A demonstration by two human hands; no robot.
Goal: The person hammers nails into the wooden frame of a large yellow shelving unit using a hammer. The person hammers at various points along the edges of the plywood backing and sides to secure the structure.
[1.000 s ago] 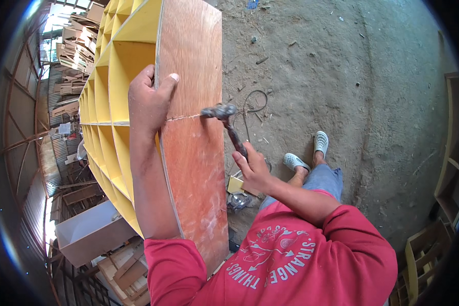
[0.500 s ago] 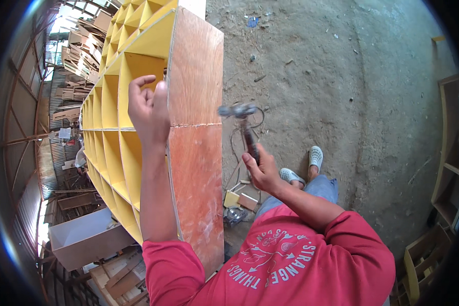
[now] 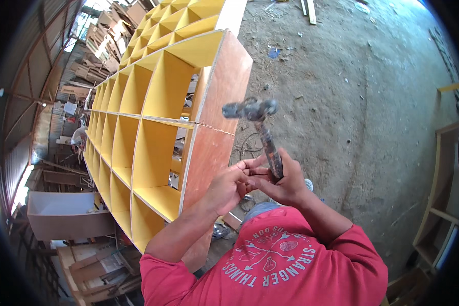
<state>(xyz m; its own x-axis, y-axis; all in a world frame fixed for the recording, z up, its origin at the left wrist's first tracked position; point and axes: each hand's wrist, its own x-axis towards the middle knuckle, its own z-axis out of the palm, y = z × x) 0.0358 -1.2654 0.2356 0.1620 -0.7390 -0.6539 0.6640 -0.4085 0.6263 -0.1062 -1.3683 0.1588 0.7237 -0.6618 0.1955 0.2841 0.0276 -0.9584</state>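
My right hand (image 3: 289, 179) grips a worn hammer (image 3: 269, 150) by the lower handle, its metal head raised. My left hand (image 3: 230, 186) meets it in front of my body, fingertips bunched against the fingers of my right hand; whatever they pinch, if anything, is too small or hidden to make out. Just left of both hands stands a large grid cabinet (image 3: 158, 158) with yellow compartments. Its end panel (image 3: 228, 76) is reddish plywood, with a rough seam across it level with the hammer head. Openings show through the back of some end compartments.
Stacked boards and scraps (image 3: 115, 33) line the far left. A pale open box (image 3: 61, 222) and a wooden crate of offcuts (image 3: 97, 268) lie lower left. A wooden frame (image 3: 426, 234) stands at the right edge. The dusty concrete floor (image 3: 336, 92) carries bits of debris and a cable.
My left hand has left the top edge of the plywood panel and come down to my right hand. The hammer has moved rightward, away from the seam, and the view has shifted, showing more compartments.
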